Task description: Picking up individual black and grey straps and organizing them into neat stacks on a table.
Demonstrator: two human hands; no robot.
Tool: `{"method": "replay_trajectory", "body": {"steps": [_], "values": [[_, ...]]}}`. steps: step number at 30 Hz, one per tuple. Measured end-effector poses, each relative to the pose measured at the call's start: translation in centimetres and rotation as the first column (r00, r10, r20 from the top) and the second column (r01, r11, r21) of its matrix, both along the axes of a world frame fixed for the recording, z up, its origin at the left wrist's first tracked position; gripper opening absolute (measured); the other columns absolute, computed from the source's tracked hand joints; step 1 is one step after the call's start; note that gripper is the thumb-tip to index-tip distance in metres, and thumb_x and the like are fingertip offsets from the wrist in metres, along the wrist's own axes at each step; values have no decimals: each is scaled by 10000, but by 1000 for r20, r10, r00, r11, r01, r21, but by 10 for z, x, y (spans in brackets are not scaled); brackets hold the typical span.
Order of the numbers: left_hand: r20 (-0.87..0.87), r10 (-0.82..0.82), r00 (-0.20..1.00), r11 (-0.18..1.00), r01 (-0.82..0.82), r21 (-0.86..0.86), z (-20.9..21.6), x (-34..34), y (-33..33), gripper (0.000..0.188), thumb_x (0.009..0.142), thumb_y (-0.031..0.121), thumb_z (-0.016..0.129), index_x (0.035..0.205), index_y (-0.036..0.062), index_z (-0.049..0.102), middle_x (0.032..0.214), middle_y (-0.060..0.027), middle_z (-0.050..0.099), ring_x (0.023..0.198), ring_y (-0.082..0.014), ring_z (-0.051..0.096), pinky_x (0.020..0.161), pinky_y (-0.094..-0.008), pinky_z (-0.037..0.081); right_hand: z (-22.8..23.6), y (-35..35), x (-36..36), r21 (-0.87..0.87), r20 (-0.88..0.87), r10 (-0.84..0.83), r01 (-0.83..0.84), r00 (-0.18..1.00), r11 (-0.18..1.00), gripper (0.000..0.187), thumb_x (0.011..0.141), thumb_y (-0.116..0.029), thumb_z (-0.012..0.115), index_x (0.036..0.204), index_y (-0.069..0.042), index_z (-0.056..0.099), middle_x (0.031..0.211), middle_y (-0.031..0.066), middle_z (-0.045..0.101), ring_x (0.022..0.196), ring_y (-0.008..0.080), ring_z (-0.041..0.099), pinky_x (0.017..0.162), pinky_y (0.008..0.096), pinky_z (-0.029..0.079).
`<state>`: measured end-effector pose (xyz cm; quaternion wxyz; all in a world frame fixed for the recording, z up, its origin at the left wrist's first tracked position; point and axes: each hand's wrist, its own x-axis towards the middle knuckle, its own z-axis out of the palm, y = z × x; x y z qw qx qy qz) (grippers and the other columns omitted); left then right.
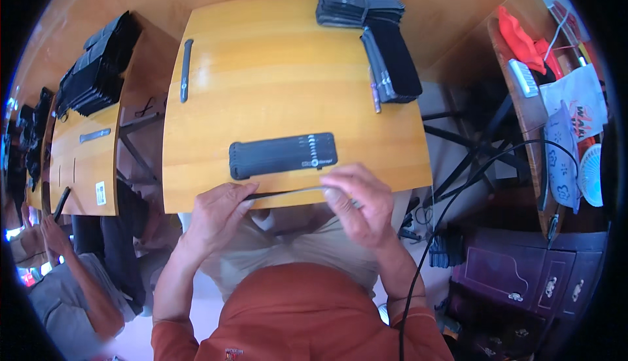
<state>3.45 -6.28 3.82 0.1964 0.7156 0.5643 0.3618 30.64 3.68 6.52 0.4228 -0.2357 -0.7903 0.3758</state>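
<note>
Between my two hands stretches a thin dark strip [288,193], seen almost edge-on above the front edge of the wooden table [261,93]. My left hand [222,212] pinches its left end between thumb and fingers. At the other end, my right hand [358,203] grips it with the thumb underneath and the fingers on top. Just beyond the hands lies a fanned row of overlapping dark grey strips [278,155], with pale print at its right end. One single grey strip [186,70] rests alone near the table's left edge.
Tied bundles of dark strips [360,1] and another dark stack [394,63] occupy the far right corner, a pen [375,93] beside them. A black cable [428,246] runs past my right arm. At left, a person [78,295] sits by another table [88,158].
</note>
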Motion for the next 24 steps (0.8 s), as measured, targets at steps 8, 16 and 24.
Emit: {"method": "replay_trajectory", "body": {"steps": [8, 16, 24], "values": [[400, 373, 837, 893, -207, -399, -17, -3, -23, 139, 969, 74, 777, 1044, -43, 772, 860, -56, 766, 790, -97, 715, 723, -243, 566, -60, -12, 20, -406, -39, -259, 222, 965, 887, 176, 1003, -31, 715, 1130, 91, 718, 959, 126, 730, 794, 145, 718, 728, 267, 605], [466, 535, 705, 811, -275, -516, -28, -4, -20, 139, 959, 99, 800, 1020, -22, 774, 797, -16, 742, 750, -63, 665, 691, -216, 529, -79, -12, 16, -531, 64, -331, 313, 942, 788, 172, 990, -60, 744, 1121, 53, 743, 902, 65, 740, 786, 103, 674, 711, 244, 550], [508, 539, 672, 797, -213, -565, -34, -7, -10, 167, 1026, 45, 691, 1164, -23, 755, 988, -44, 740, 857, -89, 703, 800, -242, 610, -79, -2, 11, -425, 75, -332, 331, 940, 843, 167, 1011, -51, 706, 1122, 72, 729, 953, 85, 701, 743, 112, 656, 665, 247, 540]]}}
